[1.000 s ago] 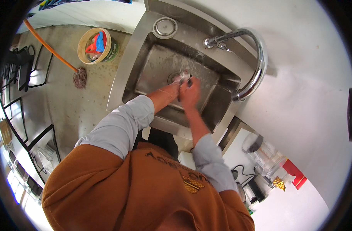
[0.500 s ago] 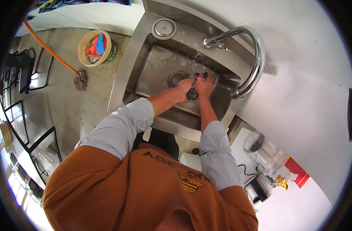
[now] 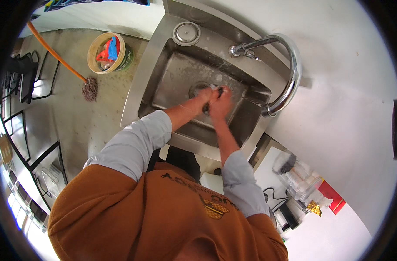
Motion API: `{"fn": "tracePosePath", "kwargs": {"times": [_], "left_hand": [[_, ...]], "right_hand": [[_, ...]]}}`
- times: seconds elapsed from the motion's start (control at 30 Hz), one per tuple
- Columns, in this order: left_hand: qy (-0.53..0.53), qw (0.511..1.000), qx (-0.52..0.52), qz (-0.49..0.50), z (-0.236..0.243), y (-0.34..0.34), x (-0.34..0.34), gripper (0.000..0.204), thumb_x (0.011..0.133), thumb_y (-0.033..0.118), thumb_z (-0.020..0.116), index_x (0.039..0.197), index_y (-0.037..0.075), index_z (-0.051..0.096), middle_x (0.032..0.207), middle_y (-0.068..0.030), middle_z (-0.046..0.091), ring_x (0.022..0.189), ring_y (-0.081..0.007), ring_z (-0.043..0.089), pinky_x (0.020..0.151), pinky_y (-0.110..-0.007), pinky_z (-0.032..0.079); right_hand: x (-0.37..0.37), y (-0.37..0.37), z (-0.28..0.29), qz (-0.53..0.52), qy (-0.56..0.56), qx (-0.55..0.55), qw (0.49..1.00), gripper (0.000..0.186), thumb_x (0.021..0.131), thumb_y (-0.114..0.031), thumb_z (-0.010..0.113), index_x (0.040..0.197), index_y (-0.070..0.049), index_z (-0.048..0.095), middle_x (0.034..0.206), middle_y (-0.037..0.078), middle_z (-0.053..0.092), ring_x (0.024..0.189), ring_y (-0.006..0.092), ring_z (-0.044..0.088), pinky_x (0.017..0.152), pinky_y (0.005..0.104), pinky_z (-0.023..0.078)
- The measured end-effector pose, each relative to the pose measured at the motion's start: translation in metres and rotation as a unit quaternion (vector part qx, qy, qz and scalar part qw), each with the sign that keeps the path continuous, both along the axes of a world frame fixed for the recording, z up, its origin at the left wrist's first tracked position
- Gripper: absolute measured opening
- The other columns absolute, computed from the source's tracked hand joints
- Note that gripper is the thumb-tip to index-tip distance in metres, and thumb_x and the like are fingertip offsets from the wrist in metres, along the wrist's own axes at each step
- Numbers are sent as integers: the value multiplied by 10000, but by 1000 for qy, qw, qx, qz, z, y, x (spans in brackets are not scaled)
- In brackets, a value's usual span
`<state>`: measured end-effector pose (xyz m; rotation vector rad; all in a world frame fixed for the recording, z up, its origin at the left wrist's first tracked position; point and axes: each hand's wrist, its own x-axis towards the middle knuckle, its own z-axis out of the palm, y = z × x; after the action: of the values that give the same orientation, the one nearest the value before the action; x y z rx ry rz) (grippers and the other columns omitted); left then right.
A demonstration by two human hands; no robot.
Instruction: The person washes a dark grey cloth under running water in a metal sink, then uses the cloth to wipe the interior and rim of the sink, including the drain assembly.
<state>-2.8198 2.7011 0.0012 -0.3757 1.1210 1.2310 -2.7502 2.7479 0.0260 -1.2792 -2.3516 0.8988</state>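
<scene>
Head view: left fisheye of a side-by-side pair worn on the head, upright and unmirrored, aimed steeply down past the torso [image 3: 163,209], which is closest to the lens. Hands [image 3: 221,104] and sink [image 3: 176,74] sit upper-centre at arm's reach, floor [image 3: 76,117] off left, counter [image 3: 329,235] lower right. Very wide field: straight edges bow toward the rim, corners go black.

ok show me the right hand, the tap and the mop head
Right hand [image 3: 221,105]: head view, back of the hand, blurred.
Tap [image 3: 296,69]: head view, outer curve of the chrome spout.
Mop head [image 3: 89,90]: head view, middle of the strands.
</scene>
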Motion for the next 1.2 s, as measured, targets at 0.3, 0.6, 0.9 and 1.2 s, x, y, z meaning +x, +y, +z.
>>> {"fn": "tracePosePath", "kwargs": {"times": [0.3,0.6,0.9,1.2], "left_hand": [[-68,992,-47,95,60,-1,8,317,904,371,466,941,81,588,939,-88,613,795,-253,594,732,-442,485],[-111,981,83,134,-1,-9,25,263,895,326,492,886,80,585,905,-92,612,775,-253,593,696,-411,495],[-67,996,22,48,-9,-25,-12,306,895,355,545,1030,83,582,1018,-104,613,897,-219,597,764,-361,495],[19,988,155,11,1,-54,-63,612,798,132,710,1331,214,420,1275,-102,488,1092,-227,525,904,-410,449]], "right_hand": [[3,29,-24,-106,-78,-93,987,400,892,-378,521,1103,-42,571,939,216,627,880,386,592,747,448,458],[-20,11,26,-42,-68,-150,985,430,915,-401,471,1120,-36,569,958,223,626,832,412,599,746,465,470],[-24,-46,35,32,-23,13,999,386,931,-368,452,1015,-19,595,912,222,627,819,401,607,705,449,481],[28,63,19,-220,309,-636,672,341,972,-281,395,1151,-26,535,1201,131,558,1097,276,530,973,431,407]]}}
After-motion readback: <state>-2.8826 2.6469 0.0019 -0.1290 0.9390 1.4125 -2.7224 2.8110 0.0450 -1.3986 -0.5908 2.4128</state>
